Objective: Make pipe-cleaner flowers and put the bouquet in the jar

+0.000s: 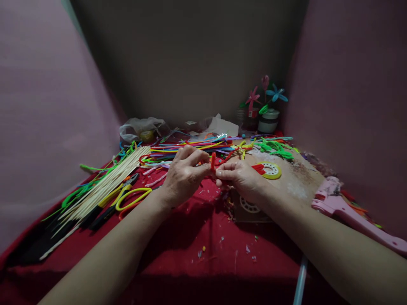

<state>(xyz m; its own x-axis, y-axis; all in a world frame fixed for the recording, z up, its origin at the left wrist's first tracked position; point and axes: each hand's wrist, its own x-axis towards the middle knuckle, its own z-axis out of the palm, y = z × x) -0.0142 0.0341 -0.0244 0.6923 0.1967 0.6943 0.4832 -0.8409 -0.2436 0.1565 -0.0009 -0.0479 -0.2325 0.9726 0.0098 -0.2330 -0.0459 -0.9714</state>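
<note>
A short red pipe cleaner (213,161) stands bent upright between my two hands, over the front middle of the table. My left hand (186,171) pinches it from the left with thumb and forefinger. From the right, the fingertips of my right hand (241,176) close on its lower part. The fingers partly hide the piece's lower end. Behind the hands lies a bundle of coloured pipe cleaners (190,146). Just right of my right hand, folded red pipe cleaners (259,169) rest by a yellow-rimmed white ring (271,170).
At left lie wooden skewers (104,186), pliers (119,195) and yellow-handled scissors (135,197). Green pipe cleaners (276,149) sit on a board at right, near a pink plastic tool (349,212). Pipe-cleaner flowers in a pot (269,121) stand behind. Scraps dot the red cloth (190,250).
</note>
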